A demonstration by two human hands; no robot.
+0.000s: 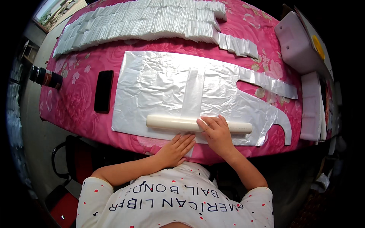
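A shiny white plastic bag (152, 83) lies flat and wrinkled, its two strap-like handles at the right. Across its middle runs a paler folded strip (193, 91) toward the near edge. Over the strip and the near part of the bag rests a long white tube (167, 123), lying left to right. My right hand (217, 136) has its fingers curled over the tube, right of its middle. Flat at the table's near edge, my left hand (176, 149) is open, its fingers stretched out below the tube. Its palm hides part of the near edge.
Rows of folded white plastic packets (152, 22) line the far side. Left of the bag are a black phone (103, 92) and a dark bottle (45, 77). White foam boxes (298, 41) stand at the right. A pink flowered cloth (78, 100) covers the table; chairs (78, 155) are near-left.
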